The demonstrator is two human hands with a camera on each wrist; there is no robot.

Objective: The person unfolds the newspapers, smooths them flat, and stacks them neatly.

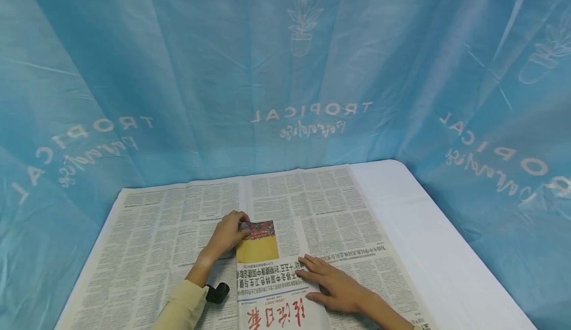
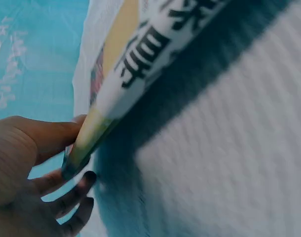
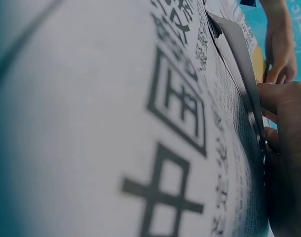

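Note:
A folded newspaper (image 1: 267,290) with a red masthead and a yellow-and-red picture lies in front of me, its print upside down. My left hand (image 1: 230,232) pinches its far left corner beside the picture. In the left wrist view the thumb (image 2: 56,136) is on one side of the paper edge, with fingers on the other. My right hand (image 1: 334,283) rests at the newspaper's right edge, its fingers extended and spread. In the right wrist view that hand (image 3: 288,118) touches the folded paper edge; some of its fingers are hidden.
Spread newspaper sheets (image 1: 178,231) cover much of the white table (image 1: 392,196) beneath the folded one. A black device (image 1: 217,293) sits at my left wrist. Blue curtains (image 1: 223,72) with white lettering hang behind the table and at both sides.

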